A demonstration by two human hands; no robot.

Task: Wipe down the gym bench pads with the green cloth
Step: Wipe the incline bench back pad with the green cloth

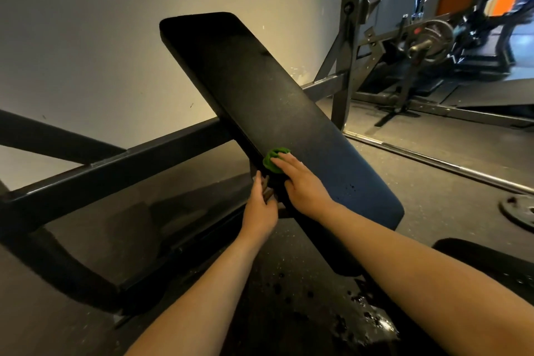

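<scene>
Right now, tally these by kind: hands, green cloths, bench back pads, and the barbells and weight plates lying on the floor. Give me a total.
hands: 2 (left hand, right hand)
green cloth: 1
bench back pad: 1
barbell on the floor: 1
weight plate on the floor: 1
Total: 6

Both bare forearms reach forward from the bottom of the view, the left forearm [208, 289] rising from lower centre and the right forearm [433, 263] coming in from the lower right corner. The right hand [304, 186] lies palm down with its fingers [286, 165] stretched out nearly straight, pressing the green cloth [273, 159] onto the bench pad [245, 72]. Just beside it, the left hand [260, 209] is turned thumb-up and curls around the pad's near side edge, its fingertips tucked out of sight underneath.
</scene>
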